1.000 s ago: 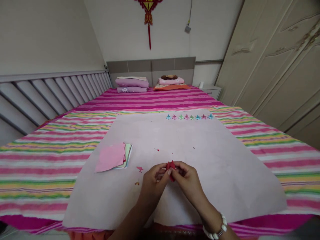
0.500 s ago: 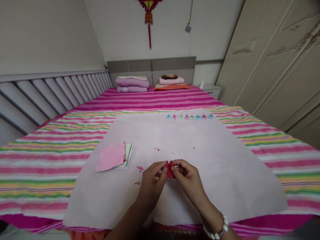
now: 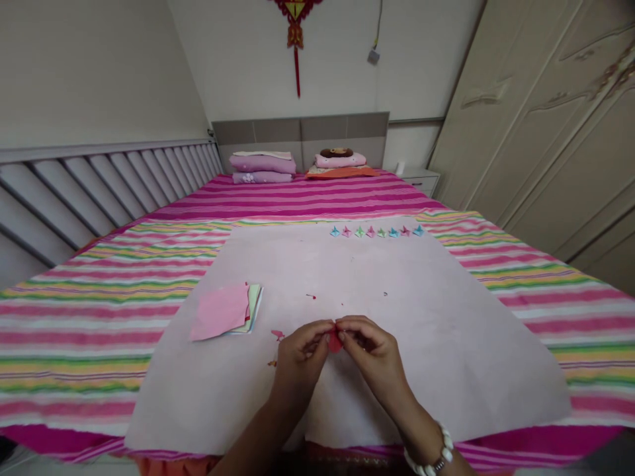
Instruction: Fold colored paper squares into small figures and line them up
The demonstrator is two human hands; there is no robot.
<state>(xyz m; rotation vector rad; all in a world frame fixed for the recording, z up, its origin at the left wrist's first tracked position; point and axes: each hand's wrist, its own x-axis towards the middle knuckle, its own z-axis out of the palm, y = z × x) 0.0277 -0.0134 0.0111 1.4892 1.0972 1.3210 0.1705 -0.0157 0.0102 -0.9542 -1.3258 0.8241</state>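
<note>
A small piece of folded red paper [image 3: 335, 342] is pinched between both hands, low in the middle of the head view. My left hand [image 3: 303, 354] grips its left side with thumb and fingers. On the right side, my right hand [image 3: 372, 350] pinches it the same way, a white beaded bracelet on the wrist. The fingers cover much of the paper, so its full shape is hidden. Under the hands lies a large pale sheet [image 3: 446, 344]. Close to my left hand are a small pink scrap [image 3: 277, 334] and a little yellowish-brown bit [image 3: 272, 363].
A stack of coloured paper squares [image 3: 221, 311], pink on top, lies at the left. Several small folded paper pieces [image 3: 370, 232] in blue, pink and green form a row along the sheet's far edge. Folded bedding [image 3: 262, 165] is by the headboard; a striped cloth [image 3: 89, 324] surrounds the sheet.
The fingertips have come closer together over the red paper, and less of it shows. Both hands stay in about the same place.
</note>
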